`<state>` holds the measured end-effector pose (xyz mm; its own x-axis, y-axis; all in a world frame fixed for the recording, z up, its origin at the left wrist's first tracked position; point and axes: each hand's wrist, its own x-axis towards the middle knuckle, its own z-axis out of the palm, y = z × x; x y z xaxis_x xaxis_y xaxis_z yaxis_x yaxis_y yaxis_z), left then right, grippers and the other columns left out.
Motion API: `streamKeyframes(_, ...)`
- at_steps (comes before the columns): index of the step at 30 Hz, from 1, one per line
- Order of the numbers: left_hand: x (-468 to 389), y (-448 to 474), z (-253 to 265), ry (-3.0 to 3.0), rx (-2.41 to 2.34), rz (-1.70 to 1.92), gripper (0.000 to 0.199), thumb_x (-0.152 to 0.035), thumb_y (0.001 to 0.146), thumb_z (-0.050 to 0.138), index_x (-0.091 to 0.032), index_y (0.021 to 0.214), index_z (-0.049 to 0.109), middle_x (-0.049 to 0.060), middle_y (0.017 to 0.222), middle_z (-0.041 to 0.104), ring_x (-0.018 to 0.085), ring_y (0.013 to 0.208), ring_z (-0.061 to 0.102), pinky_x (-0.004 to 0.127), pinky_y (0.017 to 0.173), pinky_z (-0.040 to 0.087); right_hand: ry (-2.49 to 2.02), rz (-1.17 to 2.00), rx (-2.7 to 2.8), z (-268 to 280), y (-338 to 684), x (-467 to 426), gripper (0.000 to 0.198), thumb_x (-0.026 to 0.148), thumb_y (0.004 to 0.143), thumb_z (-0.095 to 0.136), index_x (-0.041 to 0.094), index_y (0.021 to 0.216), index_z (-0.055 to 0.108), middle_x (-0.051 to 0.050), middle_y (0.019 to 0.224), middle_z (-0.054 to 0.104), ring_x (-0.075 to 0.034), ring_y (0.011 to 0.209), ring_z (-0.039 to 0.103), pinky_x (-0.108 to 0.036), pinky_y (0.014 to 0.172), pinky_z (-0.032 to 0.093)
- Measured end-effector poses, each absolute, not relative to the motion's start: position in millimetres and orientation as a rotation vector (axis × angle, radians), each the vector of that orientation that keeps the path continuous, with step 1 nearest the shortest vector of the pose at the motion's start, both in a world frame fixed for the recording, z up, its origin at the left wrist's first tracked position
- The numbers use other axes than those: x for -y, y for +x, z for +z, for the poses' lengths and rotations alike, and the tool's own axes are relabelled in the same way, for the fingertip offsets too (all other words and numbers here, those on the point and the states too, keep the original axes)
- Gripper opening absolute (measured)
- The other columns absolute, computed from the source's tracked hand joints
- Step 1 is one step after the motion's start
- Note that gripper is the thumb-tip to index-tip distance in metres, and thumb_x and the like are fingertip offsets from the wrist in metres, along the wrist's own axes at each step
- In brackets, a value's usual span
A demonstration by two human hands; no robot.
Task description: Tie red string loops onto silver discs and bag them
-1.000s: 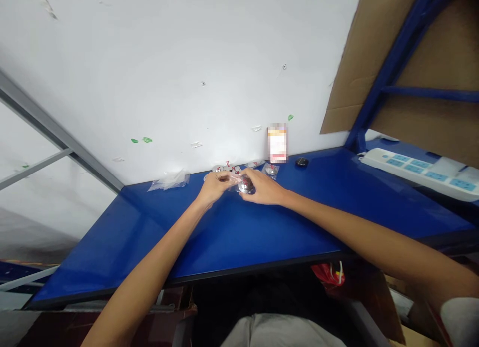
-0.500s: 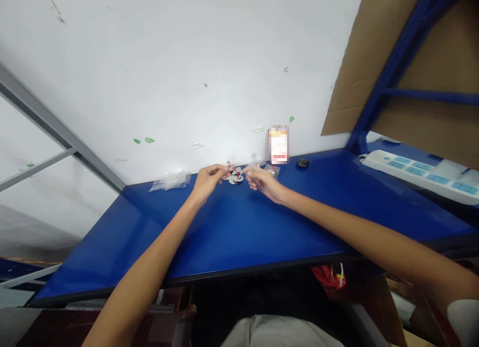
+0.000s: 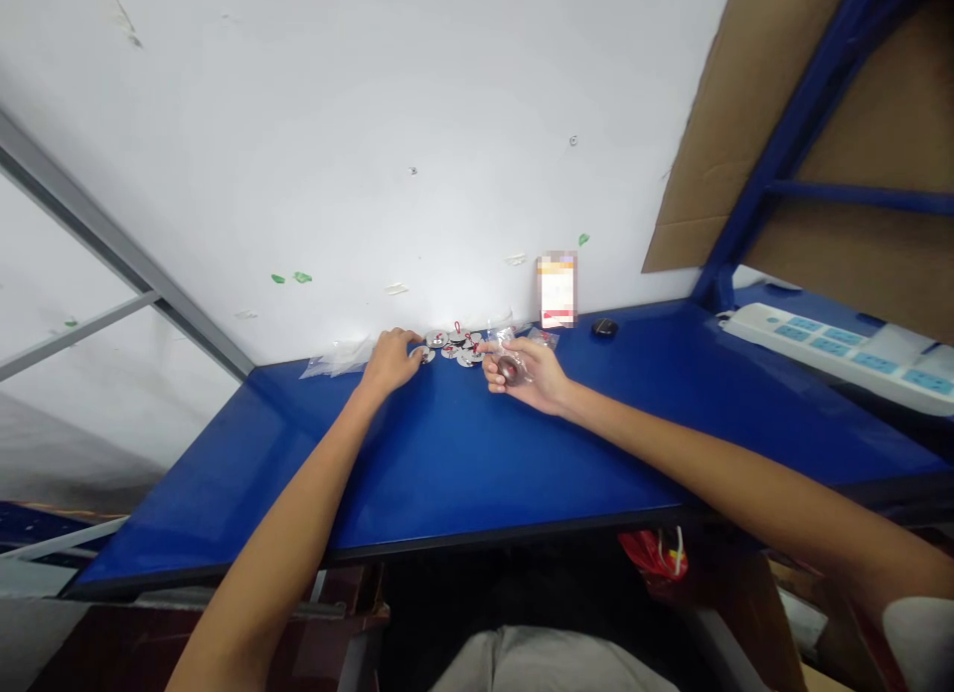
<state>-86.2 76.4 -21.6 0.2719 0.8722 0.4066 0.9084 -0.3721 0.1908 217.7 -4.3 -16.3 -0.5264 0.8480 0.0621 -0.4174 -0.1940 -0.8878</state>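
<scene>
No text legible anywhere; small upright panel [image 3: 557, 290] is pixelated, so any print on it can't be read; power strip [image 3: 835, 352] markings, if any, too small

Right hand [image 3: 543, 376] holding bagged disc [image 3: 510, 371], left hand [image 3: 392, 363] beside loose discs [image 3: 450, 352], contact unclear

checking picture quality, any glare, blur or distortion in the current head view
Head view: the upright item is pixelated; the table carries a soft sheen; glints on the bag in the right hand obscure its outline; the power strip looks stretched, probably lens distortion.
</scene>
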Motion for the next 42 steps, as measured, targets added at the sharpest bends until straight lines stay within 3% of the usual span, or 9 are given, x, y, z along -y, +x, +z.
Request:
streamKeyframes(4, -84, -97, -27, -2.496, 1.747, -0.523, 0.038, -0.035, 0.097, 0.059, -0.017, 0.125, 0.078, 0.020, 0.122, 0.075, 0.036, 0.111, 0.070, 0.049, 0.102, 0.054, -0.551, 1.845, 1.250, -14, 217, 8, 0.033, 0.046, 0.088, 0.060, 0.021, 0.109, 0.068, -0.002, 0.079, 0.050, -0.020, 0.065, 0.042, -0.036, 0.063, 0.040)
streamKeyframes(7, -90, -102, -32, -2.555, 1.739, -0.474, 0.034, -0.035, 0.097, 0.060, -0.019, 0.120, 0.079, 0.018, 0.119, 0.077, 0.034, 0.107, 0.072, 0.046, 0.100, 0.054, -0.524, 1.867, 1.292, -14, 218, 10, 0.031, 0.045, 0.087, 0.063, 0.021, 0.107, 0.068, -0.002, 0.079, 0.051, -0.019, 0.064, 0.041, -0.035, 0.062, 0.039)
streamKeyframes(15, -95, -106, -34, -2.629, 1.877, -0.705, 0.051, -0.038, 0.085, 0.075, -0.020, 0.132, 0.075, 0.013, 0.123, 0.079, 0.029, 0.096, 0.072, 0.039, 0.090, 0.055, -0.451, 1.959, 1.269, -20, 214, 9, 0.027, 0.040, 0.088, 0.068, 0.019, 0.104, 0.070, -0.002, 0.081, 0.055, -0.017, 0.065, 0.040, -0.032, 0.062, 0.036)
streamKeyframes(18, -92, -104, -31, -2.669, 1.988, -0.790, 0.054, -0.040, 0.081, 0.078, -0.019, 0.131, 0.076, 0.010, 0.112, 0.080, 0.026, 0.093, 0.070, 0.036, 0.084, 0.052, -0.443, 1.977, 1.281, -23, 214, 7, 0.028, 0.040, 0.088, 0.069, 0.018, 0.106, 0.069, -0.002, 0.081, 0.056, -0.015, 0.064, 0.040, -0.031, 0.061, 0.036)
streamKeyframes(24, -81, -97, -22, -2.603, 1.997, -0.981, 0.041, -0.051, 0.083, 0.075, -0.019, 0.108, 0.080, 0.004, 0.083, 0.076, 0.023, 0.078, 0.065, 0.032, 0.072, 0.047, -0.438, 1.964, 1.281, -27, 216, 3, 0.031, 0.038, 0.089, 0.068, 0.016, 0.111, 0.071, -0.001, 0.078, 0.055, -0.014, 0.063, 0.040, -0.030, 0.061, 0.036)
streamKeyframes(28, -71, -85, -6, -2.638, 1.913, -1.310, 0.040, -0.050, 0.084, 0.077, -0.017, 0.106, 0.080, 0.004, 0.079, 0.075, 0.020, 0.072, 0.064, 0.031, 0.071, 0.049, -0.422, 1.967, 1.273, -24, 218, 3, 0.029, 0.037, 0.091, 0.065, 0.014, 0.108, 0.071, -0.002, 0.077, 0.055, -0.015, 0.062, 0.041, -0.031, 0.060, 0.035)
streamKeyframes(34, -35, -46, 27, -2.864, 1.538, -2.005, 0.045, -0.055, 0.084, 0.087, -0.016, 0.106, 0.081, 0.010, 0.102, 0.081, 0.022, 0.086, 0.072, 0.033, 0.078, 0.057, -0.352, 2.112, 1.307, -23, 219, 3, 0.033, 0.038, 0.095, 0.061, 0.013, 0.114, 0.070, -0.002, 0.078, 0.055, -0.016, 0.064, 0.041, -0.029, 0.059, 0.034)
streamKeyframes(42, -7, -31, 41, -3.317, 1.265, -1.514, 0.029, -0.046, 0.093, 0.083, -0.020, 0.103, 0.087, 0.011, 0.105, 0.083, 0.024, 0.098, 0.076, 0.037, 0.091, 0.058, -0.322, 2.182, 1.477, -24, 220, 3, 0.036, 0.042, 0.097, 0.058, 0.014, 0.116, 0.066, -0.002, 0.080, 0.053, -0.014, 0.062, 0.037, -0.029, 0.058, 0.031)
